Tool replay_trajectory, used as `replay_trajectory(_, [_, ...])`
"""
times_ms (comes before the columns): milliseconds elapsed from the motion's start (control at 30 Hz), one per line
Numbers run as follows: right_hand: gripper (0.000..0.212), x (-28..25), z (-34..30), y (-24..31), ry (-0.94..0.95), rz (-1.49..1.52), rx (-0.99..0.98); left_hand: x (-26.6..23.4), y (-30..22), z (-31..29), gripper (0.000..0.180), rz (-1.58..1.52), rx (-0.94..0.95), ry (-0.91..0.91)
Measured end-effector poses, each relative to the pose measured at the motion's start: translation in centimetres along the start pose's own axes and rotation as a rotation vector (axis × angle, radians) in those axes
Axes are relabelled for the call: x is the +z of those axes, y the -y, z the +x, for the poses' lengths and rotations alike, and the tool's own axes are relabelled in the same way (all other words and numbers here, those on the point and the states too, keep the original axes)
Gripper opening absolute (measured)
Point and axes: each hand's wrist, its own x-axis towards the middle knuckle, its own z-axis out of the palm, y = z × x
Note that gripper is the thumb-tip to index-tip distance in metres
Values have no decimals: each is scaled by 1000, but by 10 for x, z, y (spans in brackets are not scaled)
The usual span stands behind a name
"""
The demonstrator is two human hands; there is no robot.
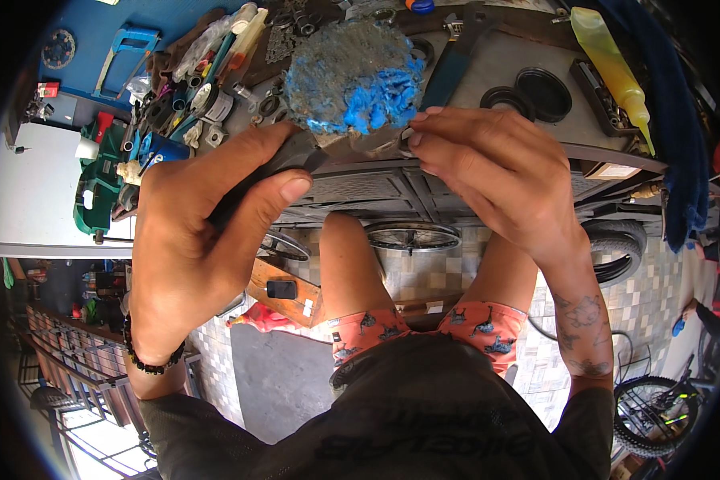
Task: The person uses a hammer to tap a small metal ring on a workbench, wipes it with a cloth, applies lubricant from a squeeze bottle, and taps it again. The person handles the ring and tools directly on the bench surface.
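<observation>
A rounded grey-brown block point(320, 76) with frayed blue material on its right side stands at the bench edge, in front of me. On its left, my left hand point(208, 216) is closed round a dark-handled tool point(302, 154), whose tip points toward the block's underside. Most of the handle is hidden in the palm. To the right of the block, my right hand point(496, 168) pinches a small metal piece point(407, 134) between thumb and fingertips. The fingers cover much of that piece, so its kind does not show.
Behind the block lies an adjustable wrench point(456, 60). Two black rings point(542, 92) and a yellow squeeze bottle point(612, 68) are at the right. Assorted tools crowd the bench's left, near a blue hacksaw point(124, 60). Below are a wheel point(412, 237) and a phone point(281, 289) on a wooden box.
</observation>
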Motion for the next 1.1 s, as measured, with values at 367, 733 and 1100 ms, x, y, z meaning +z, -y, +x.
replay_trajectory(367, [22, 3, -4, -2, -14, -18, -25, -2, -3, 0, 30, -54, -64, -6])
replay_trajectory(733, [21, 5, -5, -4, -22, -3, -40, 1, 1, -4, 26, 4, 5, -31])
replay_trajectory(1100, [19, 7, 0, 3, -40, 52, 18, -2, 4, -5, 32, -25, -117, -60])
